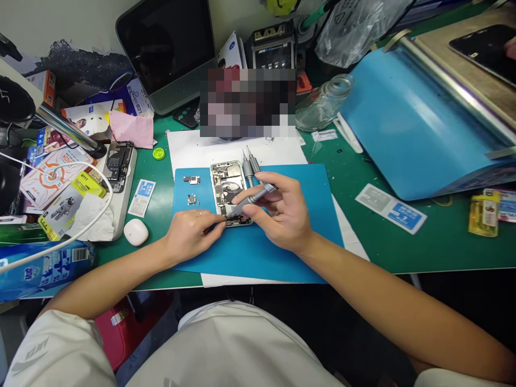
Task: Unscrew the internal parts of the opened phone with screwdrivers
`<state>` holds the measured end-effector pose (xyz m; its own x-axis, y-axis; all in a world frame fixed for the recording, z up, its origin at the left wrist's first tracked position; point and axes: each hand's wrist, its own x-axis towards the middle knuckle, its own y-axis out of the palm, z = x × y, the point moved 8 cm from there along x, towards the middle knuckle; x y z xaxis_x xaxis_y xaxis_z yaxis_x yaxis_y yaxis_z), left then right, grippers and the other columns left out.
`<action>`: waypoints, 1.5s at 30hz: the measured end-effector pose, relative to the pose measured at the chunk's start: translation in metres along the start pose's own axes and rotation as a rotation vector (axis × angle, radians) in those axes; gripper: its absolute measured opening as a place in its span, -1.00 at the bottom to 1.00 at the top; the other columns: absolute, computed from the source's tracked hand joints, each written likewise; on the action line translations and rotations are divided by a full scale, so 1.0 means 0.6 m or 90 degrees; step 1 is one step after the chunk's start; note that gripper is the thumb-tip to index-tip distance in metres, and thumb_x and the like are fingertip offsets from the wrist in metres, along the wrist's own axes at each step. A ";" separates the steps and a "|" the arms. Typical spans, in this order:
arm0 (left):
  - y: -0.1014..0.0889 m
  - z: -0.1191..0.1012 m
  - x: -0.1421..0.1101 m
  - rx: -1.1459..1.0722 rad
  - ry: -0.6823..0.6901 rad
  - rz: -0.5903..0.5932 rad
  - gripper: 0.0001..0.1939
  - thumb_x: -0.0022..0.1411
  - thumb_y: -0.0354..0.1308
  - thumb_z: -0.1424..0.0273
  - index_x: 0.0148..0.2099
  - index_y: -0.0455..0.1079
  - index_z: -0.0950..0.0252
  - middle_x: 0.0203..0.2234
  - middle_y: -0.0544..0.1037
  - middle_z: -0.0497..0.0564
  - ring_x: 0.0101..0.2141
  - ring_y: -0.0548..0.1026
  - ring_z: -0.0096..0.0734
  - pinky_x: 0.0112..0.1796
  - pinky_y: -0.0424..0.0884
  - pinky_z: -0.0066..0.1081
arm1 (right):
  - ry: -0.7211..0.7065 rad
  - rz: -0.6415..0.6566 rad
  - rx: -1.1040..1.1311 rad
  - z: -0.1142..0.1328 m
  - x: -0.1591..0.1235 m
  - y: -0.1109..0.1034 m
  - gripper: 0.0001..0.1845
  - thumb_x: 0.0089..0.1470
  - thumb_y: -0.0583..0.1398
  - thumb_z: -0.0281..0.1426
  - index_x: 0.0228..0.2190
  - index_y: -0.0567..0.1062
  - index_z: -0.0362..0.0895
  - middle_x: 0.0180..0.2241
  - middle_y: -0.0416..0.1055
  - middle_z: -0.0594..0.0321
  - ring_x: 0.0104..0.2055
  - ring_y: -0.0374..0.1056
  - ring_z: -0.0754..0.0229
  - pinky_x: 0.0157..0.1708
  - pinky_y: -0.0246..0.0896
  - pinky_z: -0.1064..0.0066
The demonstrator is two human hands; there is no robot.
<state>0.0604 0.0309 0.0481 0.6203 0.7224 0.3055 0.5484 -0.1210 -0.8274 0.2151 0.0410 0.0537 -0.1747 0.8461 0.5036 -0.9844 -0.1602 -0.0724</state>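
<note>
An opened smartphone [226, 185] with its inner parts bare lies on a blue mat [193, 252]. My left hand [195, 234] is closed at the phone's lower left corner, with thumb and index finger against its edge. In my right hand [282, 215] is a grey screwdriver [264, 192], slanted down over the lower part of the phone; its tip is hard to make out. Two more screwdrivers [250, 164] lie side by side at the phone's upper right. Left of the phone are a small metal phone part [192, 180] and a second small part [192, 200] with tiny pieces near it.
On the left are a white earbud case [136, 232], boxes [56, 174], a white cable [108, 188] and another opened phone [118, 165]. A glass jar [324, 102] lies tilted at the back. To the right are a blue sheet [399, 123], a card [391, 208] and a lighter [484, 215].
</note>
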 end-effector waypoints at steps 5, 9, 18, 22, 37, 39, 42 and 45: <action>0.001 0.001 0.000 0.008 -0.004 0.006 -0.76 0.46 0.08 0.32 -0.16 0.56 0.28 -0.54 0.55 -0.08 -0.53 0.49 -0.50 -0.47 0.29 -0.48 | 0.004 0.012 -0.010 0.000 0.000 0.001 -0.49 0.26 0.23 -0.44 0.16 0.23 0.08 -0.22 0.54 0.23 -0.18 0.58 0.15 -0.33 0.60 0.34; -0.001 0.000 0.002 -0.005 0.001 -0.003 -0.78 0.44 0.10 0.34 -0.16 0.56 0.29 -0.54 0.54 -0.08 -0.55 0.46 -0.51 -0.47 0.28 -0.47 | 0.007 0.010 -0.031 -0.001 0.000 -0.001 -0.49 0.26 0.23 -0.40 0.16 0.21 0.09 -0.22 0.54 0.23 -0.20 0.58 0.16 -0.37 0.59 0.36; -0.001 0.000 0.000 -0.007 0.001 -0.017 -0.78 0.43 0.12 0.32 -0.17 0.57 0.26 -0.57 0.53 -0.10 -0.57 0.45 -0.52 -0.47 0.29 -0.48 | -0.003 -0.006 -0.034 0.003 0.000 -0.004 -0.48 0.25 0.24 -0.42 0.16 0.21 0.10 -0.23 0.54 0.24 -0.20 0.58 0.16 -0.36 0.59 0.34; 0.000 0.000 0.001 -0.006 -0.004 -0.014 -0.79 0.42 0.14 0.32 -0.15 0.57 0.27 -0.57 0.53 -0.09 -0.56 0.46 -0.51 -0.48 0.29 -0.48 | -0.004 -0.010 -0.018 0.002 -0.001 -0.004 -0.46 0.24 0.24 -0.44 0.16 0.22 0.11 -0.22 0.53 0.24 -0.21 0.58 0.16 -0.34 0.60 0.33; 0.001 -0.001 0.000 -0.002 0.014 -0.012 -0.80 0.44 0.11 0.36 -0.12 0.56 0.28 -0.53 0.55 -0.08 -0.53 0.50 -0.51 -0.43 0.34 -0.50 | -0.007 0.002 -0.028 0.002 -0.001 -0.002 -0.49 0.25 0.24 -0.42 0.16 0.23 0.09 -0.23 0.54 0.25 -0.20 0.58 0.16 -0.38 0.59 0.37; 0.002 -0.001 -0.001 -0.002 0.018 -0.010 -0.80 0.44 0.11 0.37 -0.12 0.56 0.28 -0.54 0.55 -0.08 -0.53 0.50 -0.51 -0.43 0.34 -0.49 | -0.009 0.001 -0.026 0.002 -0.001 -0.002 -0.48 0.25 0.24 -0.43 0.16 0.23 0.09 -0.23 0.54 0.25 -0.20 0.58 0.16 -0.38 0.59 0.37; 0.003 -0.001 -0.001 -0.004 0.018 -0.008 -0.80 0.44 0.11 0.37 -0.12 0.56 0.28 -0.53 0.56 -0.08 -0.52 0.50 -0.50 -0.43 0.34 -0.48 | -0.004 0.000 -0.035 0.001 -0.001 -0.002 -0.48 0.25 0.24 -0.42 0.16 0.22 0.09 -0.23 0.54 0.25 -0.21 0.58 0.15 -0.40 0.59 0.37; 0.004 -0.001 -0.002 -0.006 0.017 -0.009 -0.80 0.44 0.11 0.37 -0.12 0.56 0.28 -0.53 0.56 -0.08 -0.51 0.51 -0.49 -0.42 0.35 -0.48 | -0.003 0.003 -0.041 0.001 -0.001 -0.001 -0.49 0.25 0.24 -0.39 0.16 0.22 0.09 -0.23 0.55 0.25 -0.22 0.58 0.16 -0.41 0.58 0.38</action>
<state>0.0613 0.0297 0.0462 0.6276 0.7054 0.3295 0.5619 -0.1174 -0.8188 0.2158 0.0403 0.0537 -0.1790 0.8430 0.5073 -0.9829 -0.1309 -0.1294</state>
